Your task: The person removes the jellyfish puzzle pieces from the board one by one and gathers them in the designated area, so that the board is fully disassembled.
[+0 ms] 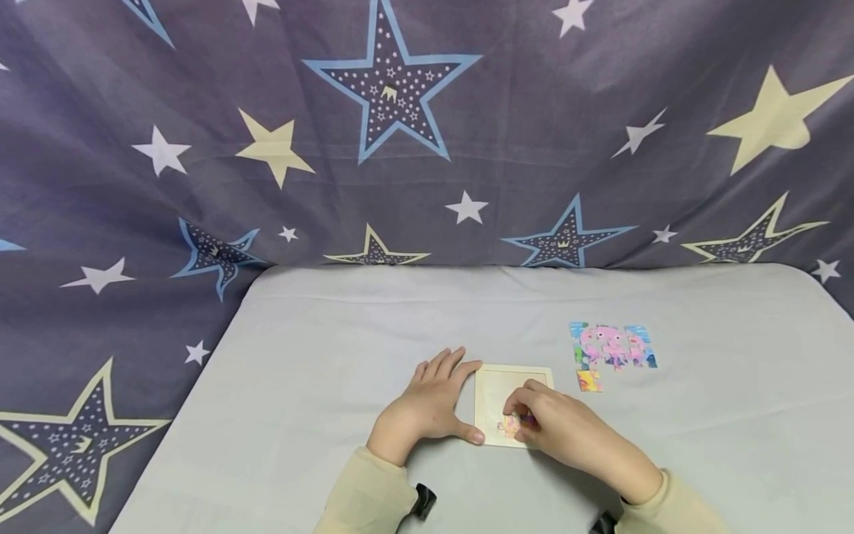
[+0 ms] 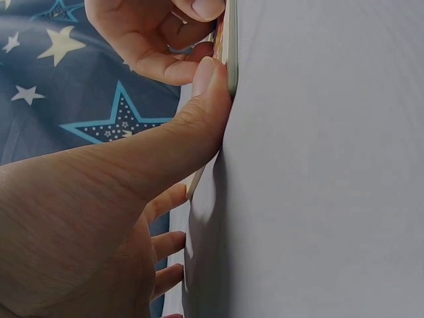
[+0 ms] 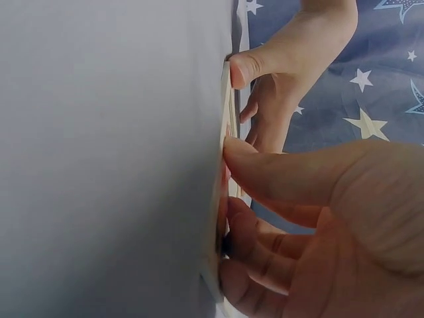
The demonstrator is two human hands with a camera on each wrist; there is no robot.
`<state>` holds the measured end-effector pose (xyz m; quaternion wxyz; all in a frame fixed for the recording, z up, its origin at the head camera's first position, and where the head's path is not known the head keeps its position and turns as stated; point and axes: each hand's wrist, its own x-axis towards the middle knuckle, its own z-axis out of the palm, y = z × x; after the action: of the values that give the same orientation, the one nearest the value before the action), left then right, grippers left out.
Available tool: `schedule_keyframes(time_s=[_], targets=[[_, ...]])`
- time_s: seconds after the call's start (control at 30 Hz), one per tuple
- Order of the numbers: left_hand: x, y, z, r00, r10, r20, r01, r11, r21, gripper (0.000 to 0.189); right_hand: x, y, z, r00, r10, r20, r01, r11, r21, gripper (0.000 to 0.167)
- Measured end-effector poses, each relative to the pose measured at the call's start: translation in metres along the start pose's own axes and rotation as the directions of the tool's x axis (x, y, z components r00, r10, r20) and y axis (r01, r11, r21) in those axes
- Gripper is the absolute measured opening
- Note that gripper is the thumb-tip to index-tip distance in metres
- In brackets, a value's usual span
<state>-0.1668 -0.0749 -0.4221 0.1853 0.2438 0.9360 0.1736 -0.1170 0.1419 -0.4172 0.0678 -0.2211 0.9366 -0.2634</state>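
A shallow cream puzzle tray (image 1: 490, 386) lies on the grey cloth. My left hand (image 1: 430, 404) is spread along its left side, with thumb and index fingertip at the edge. In the left wrist view the left thumb (image 2: 199, 106) rests at the tray's near edge. Over the tray's lower right part my right hand (image 1: 567, 426) has bent fingers and pinches a jigsaw piece, largely hidden under them. A pink and yellow piece (image 1: 510, 426) shows beside the right fingertips. In the right wrist view the right thumb (image 3: 265, 169) is low against the tray.
Beyond the tray to the right lie several joined jigsaw pieces (image 1: 610, 346) with a pink cartoon octopus on blue. An orange-yellow piece (image 1: 590, 381) sits just below them. A dark star-patterned curtain (image 1: 507, 133) hangs behind the grey-covered table (image 1: 300, 348).
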Motion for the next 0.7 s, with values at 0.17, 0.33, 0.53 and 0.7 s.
schedule_keyframes(time_s=[0.17,0.33,0.53,0.7], targets=[[-0.0024,0.0028,-0.0046,1.000,0.008,-0.003,-0.008,1.000,-0.016,0.104,-0.0005,0.0012,0.0005,1.000,-0.019,-0.001,0.019,1.000,0.001,0.024],[-0.0022,0.0026,-0.0044,1.000,0.003,0.004,-0.003,1.000,-0.012,0.105,0.0000,0.0024,0.0005,0.999,-0.039,-0.013,0.039,0.999,0.010,0.027],[-0.0020,0.0027,-0.0046,1.000,-0.005,0.008,0.005,1.000,-0.012,0.105,0.0006,0.0031,0.0008,0.998,-0.058,-0.022,0.059,0.998,0.030,0.032],[-0.0022,0.0029,-0.0047,1.000,-0.002,0.008,0.003,1.000,-0.012,0.105,0.0005,0.0035,0.0013,0.996,-0.079,-0.034,0.081,0.996,0.049,0.033]])
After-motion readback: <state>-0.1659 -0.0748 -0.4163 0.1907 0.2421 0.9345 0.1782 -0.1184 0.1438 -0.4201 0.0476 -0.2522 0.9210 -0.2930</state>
